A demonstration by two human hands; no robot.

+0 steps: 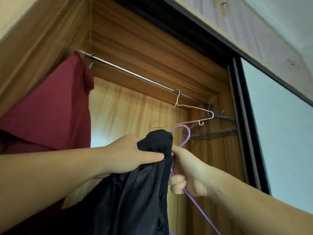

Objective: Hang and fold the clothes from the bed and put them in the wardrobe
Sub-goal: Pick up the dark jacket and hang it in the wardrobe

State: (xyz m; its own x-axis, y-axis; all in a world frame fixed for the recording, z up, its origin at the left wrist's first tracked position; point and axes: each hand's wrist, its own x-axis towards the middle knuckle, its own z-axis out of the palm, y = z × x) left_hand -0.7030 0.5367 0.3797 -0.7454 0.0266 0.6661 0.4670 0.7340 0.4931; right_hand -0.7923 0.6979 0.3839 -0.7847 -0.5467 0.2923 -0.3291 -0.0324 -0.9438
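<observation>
A black buttoned shirt (135, 197) hangs on a purple hanger (186, 133), held up inside the wooden wardrobe (135, 39) a little below the metal rail (132, 74). My left hand (130, 155) grips the bunched collar of the shirt, thumb on top. My right hand (184, 172) holds the hanger just under its hook, fingers curled round the wire. The hanger's hook sticks up above the collar, clear of the rail.
A dark red garment (50, 107) hangs at the left end of the rail. An empty pink hanger (191, 112) hangs on the rail to the right, with several dark hangers (216, 128) behind it. A sliding door (277, 124) closes off the right side.
</observation>
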